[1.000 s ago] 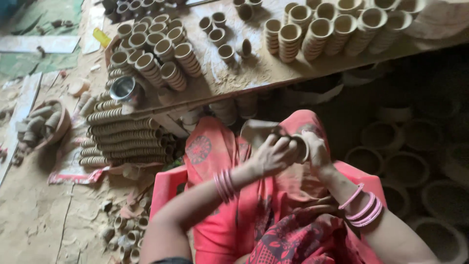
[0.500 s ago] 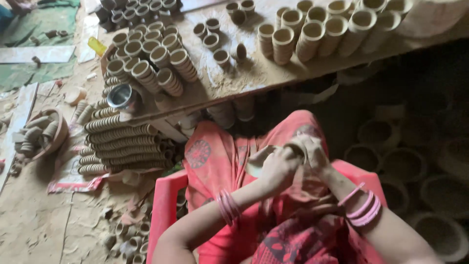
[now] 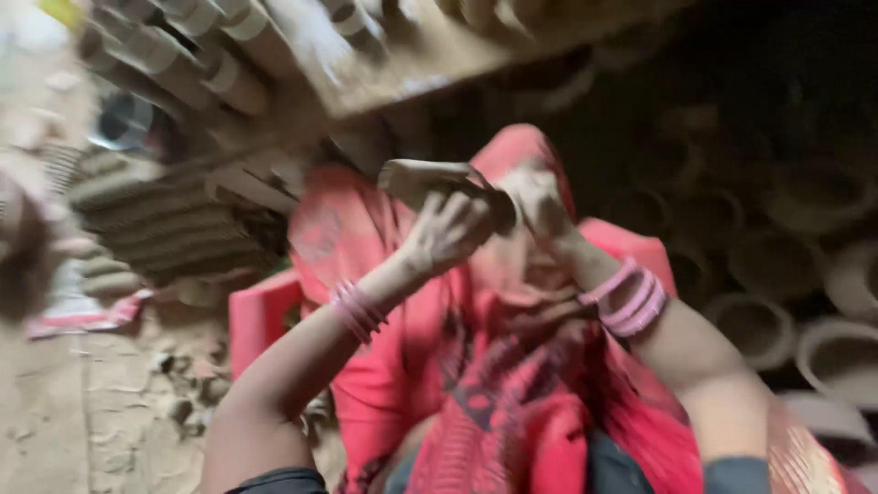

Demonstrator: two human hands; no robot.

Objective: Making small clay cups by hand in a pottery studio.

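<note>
Both hands on a clay cup, held over the lap, w/ a blurred view.

Wooden plank (image 3: pixel 430 69) w/ rows of clay cups (image 3: pixel 197 59) runs across top; more stacks (image 3: pixel 155 224) at left below it. Clay cup (image 3: pixel 430 178) sits mid-frame betw. hands: left hand (image 3: pixel 445 233) fingers curled round its underside, right hand (image 3: pixel 540 201) pressed to its right end, fingers bent on it. Pink bangles (image 3: pixel 631 297) on right wrist.

The person wears a bright red-pink draped garment (image 3: pixel 512 366) with a darker printed pattern over the lap, a stack of thin pink bangles (image 3: pixel 358 309) just behind the left hand (image 3: pixel 446 233), broader pink bangles (image 3: pixel 631 297) behind the right hand (image 3: pixel 541 203), and dark short sleeves (image 3: pixel 279 480) at the upper arms.
</note>
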